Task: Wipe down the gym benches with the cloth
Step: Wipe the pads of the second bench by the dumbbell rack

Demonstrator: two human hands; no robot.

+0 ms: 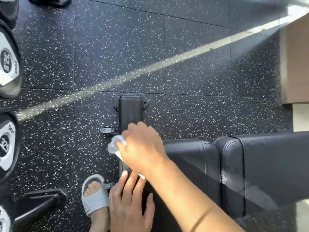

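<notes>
A black padded gym bench [192,158] runs from the centre to the right edge, its seat pad meeting a second pad [267,164] at a seam. My right hand [142,148] grips a crumpled white cloth [115,145] at the bench's left end, above the black base foot [130,111]. My left hand [128,203] lies flat with straight fingers on the near edge of the bench end, just below the right wrist.
Speckled black rubber floor [117,47] surrounds the bench. Several dumbbells [8,67] line the left edge. A foot in a grey slide sandal [94,195] stands beside the bench. A wooden box [294,61] stands at the right.
</notes>
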